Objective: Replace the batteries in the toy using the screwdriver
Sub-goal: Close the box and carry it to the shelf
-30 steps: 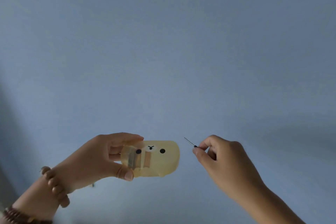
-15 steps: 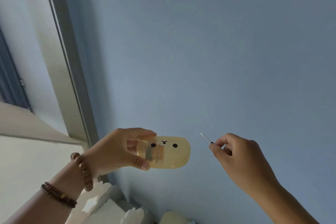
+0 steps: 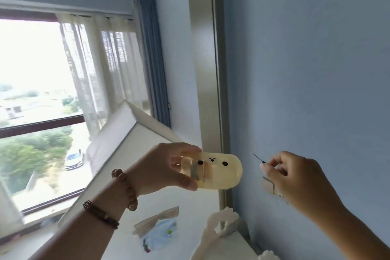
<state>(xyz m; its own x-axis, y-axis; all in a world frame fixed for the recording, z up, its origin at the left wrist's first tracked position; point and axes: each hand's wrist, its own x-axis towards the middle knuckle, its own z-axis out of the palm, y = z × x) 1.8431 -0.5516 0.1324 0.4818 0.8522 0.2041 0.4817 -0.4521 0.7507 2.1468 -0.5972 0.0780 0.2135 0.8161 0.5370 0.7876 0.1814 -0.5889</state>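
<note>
your left hand [image 3: 162, 167] is raised in front of you and grasps the toy [image 3: 215, 172], a pale yellow translucent rounded piece with two black dot eyes and a tiny mouth, thumb under its lower edge and fingers over the top of its left end, while your right hand [image 3: 295, 177] pinches the screwdriver [image 3: 257, 157] between thumb and forefinger, its thin metal tip pointing up-left toward the toy. toy and tip are apart, both held in the air before the blue wall [image 3: 316, 69], with the window [image 3: 38, 91] off to your left.
</note>
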